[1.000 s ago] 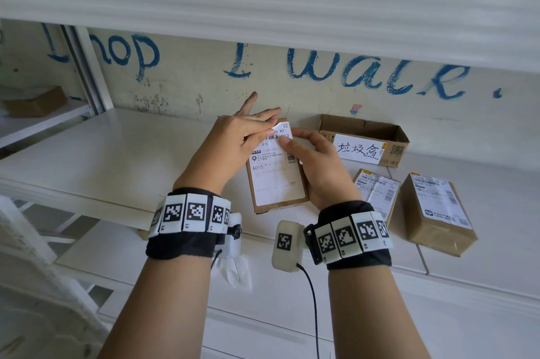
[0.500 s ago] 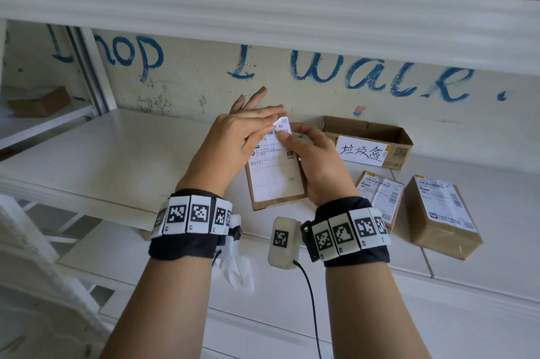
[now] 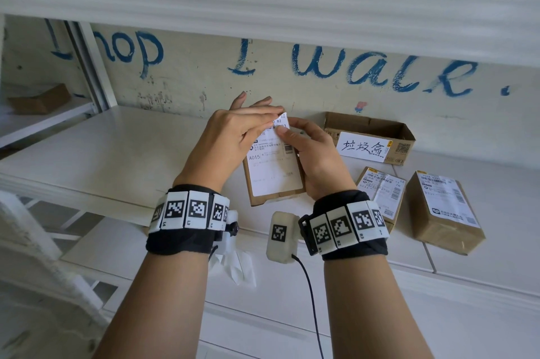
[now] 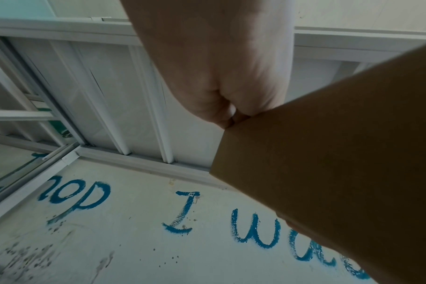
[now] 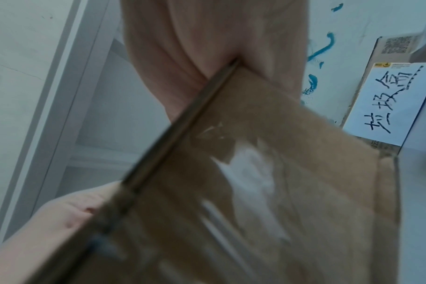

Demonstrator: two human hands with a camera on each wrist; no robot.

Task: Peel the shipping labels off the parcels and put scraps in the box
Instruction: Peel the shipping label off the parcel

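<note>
I hold a small brown parcel (image 3: 274, 198) upright above the white shelf. Its white shipping label (image 3: 273, 171) faces me. My right hand (image 3: 315, 160) grips the parcel's right side, thumb pressed on the label's upper part. The fingertips of my left hand (image 3: 242, 136) pinch the label's top edge, whose right corner stands lifted off the cardboard. The left wrist view shows the parcel's plain back (image 4: 341, 153) against my palm (image 4: 219, 67). In the right wrist view the parcel (image 5: 268, 192) is blurred. The open scrap box (image 3: 365, 122), with a handwritten white sign, stands behind on the right.
Two more labelled parcels (image 3: 382, 195) (image 3: 444, 212) lie on the shelf (image 3: 117, 154) right of my hands. An upper shelf edge (image 3: 263, 8) runs overhead. The wall behind carries blue writing. A small cardboard box (image 3: 41, 101) sits on the far-left shelf.
Both hands and the parcel have risen slightly. My left fingers slid along the label's top edge to the right, and that corner now stands up from the box.
</note>
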